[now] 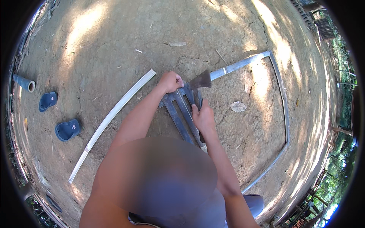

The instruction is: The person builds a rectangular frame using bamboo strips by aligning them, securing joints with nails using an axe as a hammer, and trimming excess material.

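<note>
My right hand [204, 118] is wrapped round the handle of a hatchet. The hatchet's dark, flared head [201, 79] lies over the grey slatted frame [175, 114], near its far end. Left of that head, my left hand [170, 82] is closed in a pinch at the end of a slat. Whatever sits between those fingertips is too small to make out. Several parallel slats run from there toward me, and my head and body hide their near ends.
A long grey strip frame [287, 110] bends round on the right. At left lies a loose pale strip [114, 114]. Beyond it are two dark blue slippers [48, 102] [67, 130] and a blue tube [24, 82]. A dry leaf [238, 106] rests on the cracked earth.
</note>
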### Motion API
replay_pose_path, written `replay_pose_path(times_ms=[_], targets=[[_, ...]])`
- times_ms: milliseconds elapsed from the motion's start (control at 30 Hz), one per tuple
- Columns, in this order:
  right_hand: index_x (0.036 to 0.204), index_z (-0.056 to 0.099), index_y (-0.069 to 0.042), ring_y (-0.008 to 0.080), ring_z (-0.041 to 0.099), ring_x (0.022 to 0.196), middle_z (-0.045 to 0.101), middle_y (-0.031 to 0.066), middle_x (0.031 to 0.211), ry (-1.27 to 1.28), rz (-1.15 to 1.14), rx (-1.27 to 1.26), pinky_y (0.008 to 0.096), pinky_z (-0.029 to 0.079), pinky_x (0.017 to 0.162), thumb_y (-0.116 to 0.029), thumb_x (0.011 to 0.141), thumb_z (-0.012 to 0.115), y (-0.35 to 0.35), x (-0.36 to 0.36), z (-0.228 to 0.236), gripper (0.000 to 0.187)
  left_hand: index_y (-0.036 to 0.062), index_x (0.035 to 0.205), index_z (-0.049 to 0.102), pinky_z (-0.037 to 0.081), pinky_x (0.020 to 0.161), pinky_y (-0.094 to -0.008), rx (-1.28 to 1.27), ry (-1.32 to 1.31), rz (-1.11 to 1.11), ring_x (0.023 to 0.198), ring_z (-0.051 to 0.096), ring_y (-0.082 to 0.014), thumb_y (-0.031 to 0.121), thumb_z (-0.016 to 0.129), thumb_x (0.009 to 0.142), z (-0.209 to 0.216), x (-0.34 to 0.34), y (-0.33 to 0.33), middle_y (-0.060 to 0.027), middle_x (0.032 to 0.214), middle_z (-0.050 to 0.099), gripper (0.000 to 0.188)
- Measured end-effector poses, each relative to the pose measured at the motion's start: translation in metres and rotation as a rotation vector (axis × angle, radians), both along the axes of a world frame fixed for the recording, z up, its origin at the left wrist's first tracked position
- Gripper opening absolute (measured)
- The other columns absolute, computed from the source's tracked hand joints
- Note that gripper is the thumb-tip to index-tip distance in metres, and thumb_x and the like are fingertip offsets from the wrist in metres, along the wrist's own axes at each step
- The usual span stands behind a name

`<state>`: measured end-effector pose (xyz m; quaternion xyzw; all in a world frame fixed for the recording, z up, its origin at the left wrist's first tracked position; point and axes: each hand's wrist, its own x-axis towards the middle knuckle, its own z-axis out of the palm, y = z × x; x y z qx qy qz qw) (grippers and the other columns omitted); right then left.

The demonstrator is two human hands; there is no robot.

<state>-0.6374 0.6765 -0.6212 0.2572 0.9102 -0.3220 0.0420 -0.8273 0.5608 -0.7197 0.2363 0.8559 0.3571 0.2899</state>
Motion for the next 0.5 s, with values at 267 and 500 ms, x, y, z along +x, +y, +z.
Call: replay_pose_path(times_ms=[267, 500], targets=[[0.113, 0.049, 0.003, 0.0506, 0.067, 0.076, 0.068, 0.0312, 0.082, 0.015, -0.139, 0.148, 0.0571, 0.053, 0.067, -0.024, 0.098, 0.061, -0.020, 0.014, -0.026, 0.034, 0.0077, 0.092, 0.079, 0.055, 0.075, -0.0349, 0.031, -0.061, -0.016, 0.079, 0.072, -0.0190, 0.020, 0.082, 0.083, -0.011, 0.001, 0.002, -0.0094, 0.086, 0.077, 0.016], [0.128, 0.045, 0.006, 0.0497, 0.067, 0.072, 0.066, 0.0324, 0.076, 0.084, -0.118, 0.091, 0.0580, 0.053, 0.066, -0.021, 0.096, 0.062, -0.030, 0.005, 0.009, 0.044, 0.0072, 0.089, 0.079, 0.055, 0.075, -0.0352, 0.019, -0.039, -0.009, 0.079, 0.072, -0.0204, 0.020, 0.080, 0.083, -0.006, 0.002, 0.004, -0.0102, 0.084, 0.076, 0.014]])
